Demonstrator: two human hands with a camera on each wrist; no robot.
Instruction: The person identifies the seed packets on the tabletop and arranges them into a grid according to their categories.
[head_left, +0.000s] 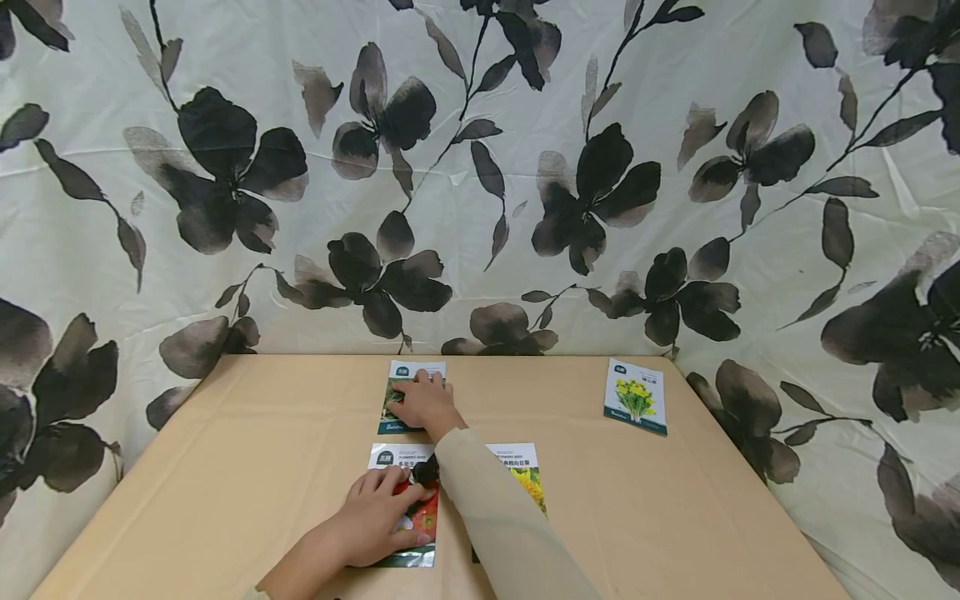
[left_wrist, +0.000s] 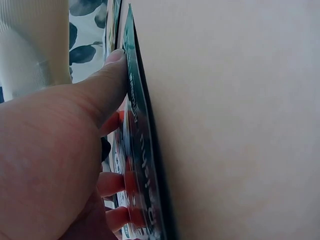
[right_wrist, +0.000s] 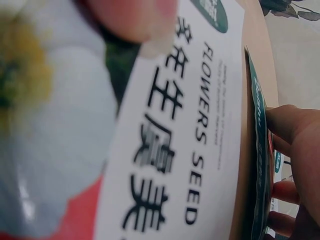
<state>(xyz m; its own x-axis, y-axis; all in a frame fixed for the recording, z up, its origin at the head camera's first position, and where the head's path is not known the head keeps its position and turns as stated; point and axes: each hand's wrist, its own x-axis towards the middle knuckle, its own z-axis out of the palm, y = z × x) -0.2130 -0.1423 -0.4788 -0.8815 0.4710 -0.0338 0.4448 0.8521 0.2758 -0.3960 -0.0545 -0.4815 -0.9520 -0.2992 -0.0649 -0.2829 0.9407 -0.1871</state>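
My left hand (head_left: 371,517) lies with fingers spread over a flower seed packet (head_left: 420,521) with red blooms. In the left wrist view its thumb (left_wrist: 115,70) touches the packet's dark green lower edge (left_wrist: 145,150), and the fingertips rest on the printed face. Farther back, my right hand (head_left: 429,404) rests on a second seed packet (head_left: 397,423), covering much of its picture. The right wrist view shows that hand's fingers (right_wrist: 285,192) against this packet's face (right_wrist: 260,145). The red-bloom packet's "FLOWERS SEED" print (right_wrist: 200,135) fills the foreground there.
A yellow sunflower seed packet (head_left: 531,479) lies partly under the right sleeve (head_left: 502,517), which crosses it. A packet with yellow flowers (head_left: 636,396) lies slightly turned at the back right of the tan table (head_left: 675,517). Behind hangs a floral cloth (head_left: 480,183).
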